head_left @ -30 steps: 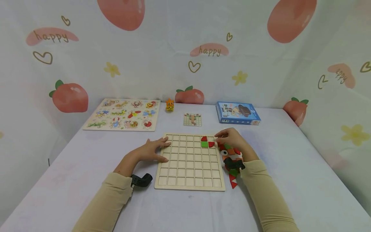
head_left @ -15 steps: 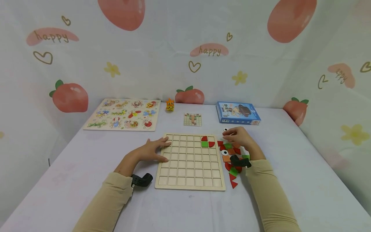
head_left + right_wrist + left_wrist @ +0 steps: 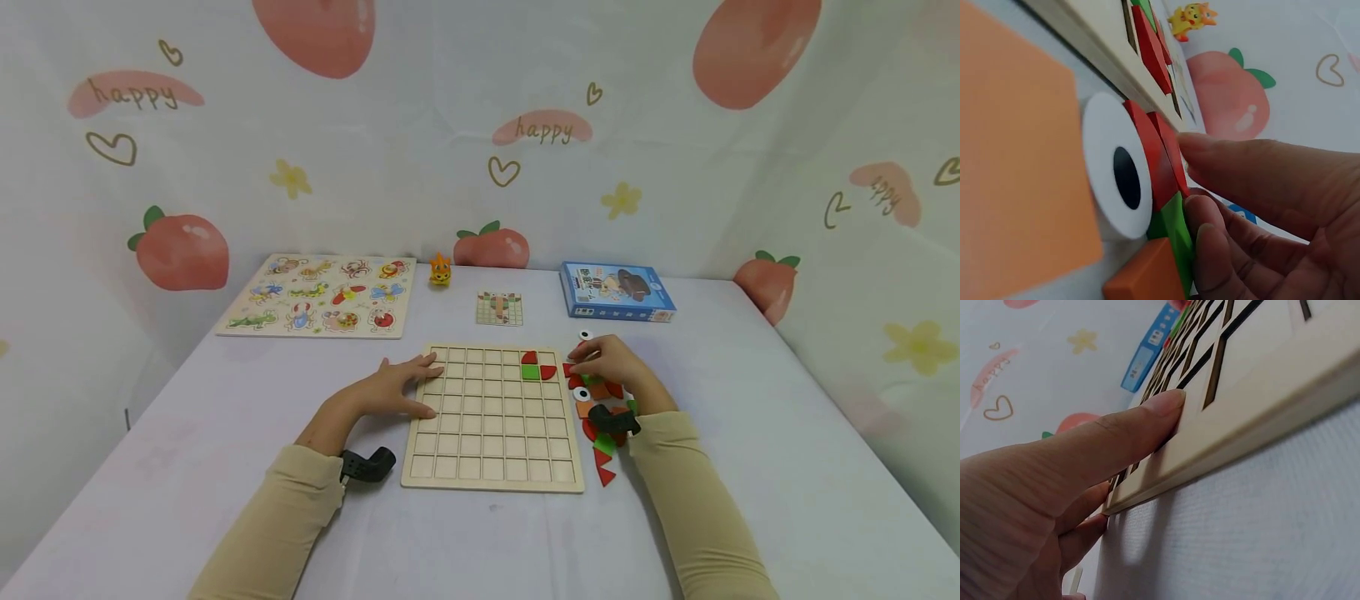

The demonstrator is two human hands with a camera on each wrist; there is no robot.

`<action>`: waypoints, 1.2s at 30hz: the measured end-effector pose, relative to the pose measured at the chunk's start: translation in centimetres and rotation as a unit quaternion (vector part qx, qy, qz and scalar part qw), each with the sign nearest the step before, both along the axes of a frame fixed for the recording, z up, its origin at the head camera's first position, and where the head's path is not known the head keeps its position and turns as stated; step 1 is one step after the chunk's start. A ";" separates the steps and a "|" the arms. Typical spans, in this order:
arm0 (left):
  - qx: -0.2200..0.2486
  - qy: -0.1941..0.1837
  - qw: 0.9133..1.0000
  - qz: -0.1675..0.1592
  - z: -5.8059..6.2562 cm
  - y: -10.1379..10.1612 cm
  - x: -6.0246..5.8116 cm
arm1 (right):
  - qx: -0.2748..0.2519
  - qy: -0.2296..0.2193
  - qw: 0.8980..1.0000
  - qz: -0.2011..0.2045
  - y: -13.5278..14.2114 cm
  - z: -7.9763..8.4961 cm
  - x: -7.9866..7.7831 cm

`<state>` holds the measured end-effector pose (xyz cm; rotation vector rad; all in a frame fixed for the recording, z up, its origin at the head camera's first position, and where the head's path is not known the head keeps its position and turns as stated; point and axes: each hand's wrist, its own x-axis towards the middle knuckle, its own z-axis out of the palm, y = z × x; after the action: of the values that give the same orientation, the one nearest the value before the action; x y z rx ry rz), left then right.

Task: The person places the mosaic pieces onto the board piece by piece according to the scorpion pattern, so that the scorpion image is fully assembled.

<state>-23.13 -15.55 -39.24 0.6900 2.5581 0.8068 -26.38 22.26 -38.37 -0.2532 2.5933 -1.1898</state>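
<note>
In the head view my left hand [image 3: 390,387] rests with spread, fairly straight fingers on the left edge of a wooden grid board [image 3: 471,427]. Its thumb lies on the board's top in the left wrist view. The board holds a green square [image 3: 530,372] and two red quarter-round pieces near its far right corner. Right of the board, my right hand [image 3: 618,367] pinches at a flat red piece [image 3: 1170,149] with thumb and curled fingers. A green piece [image 3: 1174,228], an orange piece [image 3: 1150,272] and a white eye disc [image 3: 1107,156] lie close by.
More loose pieces, including red triangles [image 3: 604,475], lie along the board's right side, partly under the right wrist. Behind the board are a small pattern card [image 3: 499,309], a blue box [image 3: 618,292], an orange figurine [image 3: 440,271] and an insect puzzle board [image 3: 318,298].
My right hand moved right, away from the board's corner, then back left and slightly nearer, to the red piece. The left hand has stayed on the board.
</note>
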 end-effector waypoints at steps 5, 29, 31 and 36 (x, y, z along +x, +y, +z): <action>-0.002 -0.004 1.000 0.001 -0.1 0.0 0.0 | 0.037 0.005 0.999 -0.005 -0.6 0.0 0.1; 0.001 0.000 1.000 -0.008 0.1 0.0 0.1 | 0.020 -0.008 1.000 0.001 -0.5 -0.1 0.0; 0.001 -0.003 1.000 -0.007 0.2 0.0 0.1 | 0.014 -0.014 1.000 -0.003 -0.5 0.0 -0.1; -0.001 -0.001 1.000 -0.006 0.2 -0.1 0.1 | 0.009 -0.019 1.000 -0.011 -0.7 -0.1 -0.3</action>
<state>-23.01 -15.64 -39.07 0.7024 2.5503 0.8017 -26.67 21.54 -38.45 -0.1958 2.5793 -1.1672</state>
